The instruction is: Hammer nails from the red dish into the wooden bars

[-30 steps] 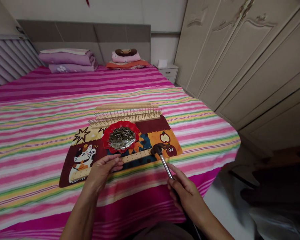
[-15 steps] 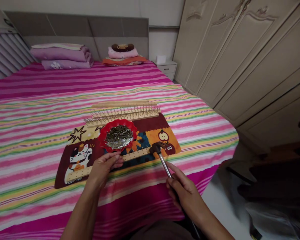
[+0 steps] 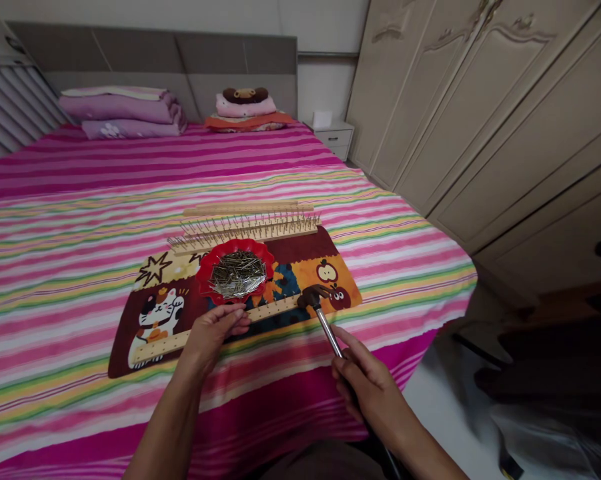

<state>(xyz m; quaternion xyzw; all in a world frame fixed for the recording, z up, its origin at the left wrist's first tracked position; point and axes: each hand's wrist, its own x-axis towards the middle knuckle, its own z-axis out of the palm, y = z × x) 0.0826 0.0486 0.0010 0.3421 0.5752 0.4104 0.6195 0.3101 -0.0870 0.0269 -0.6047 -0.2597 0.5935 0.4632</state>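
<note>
My right hand (image 3: pixel 367 383) grips the handle of a hammer (image 3: pixel 316 305); its dark head rests at the right end of a long wooden strip (image 3: pixel 275 310) with a row of holes. My left hand (image 3: pixel 213 330) lies on that strip near its middle, fingers curled over it. Just behind the strip sits a red scalloped dish (image 3: pixel 236 270) heaped with metal nails. Farther back lie two wooden strips (image 3: pixel 250 229) with nails standing upright in rows. All rest on a cartoon-printed mat (image 3: pixel 155 313) on the striped bed.
The bed's striped sheet (image 3: pixel 80 200) reaches to the near edge and the right corner. Folded bedding (image 3: pixel 123 110) and a pillow stack (image 3: pixel 247 110) lie at the headboard. A tall wardrobe (image 3: pixel 480 113) lines the right side, with a nightstand (image 3: pixel 335 137) behind.
The view has shifted slightly down and left. Both hands keep their hold; the hammer head stays at the strip's right end.
</note>
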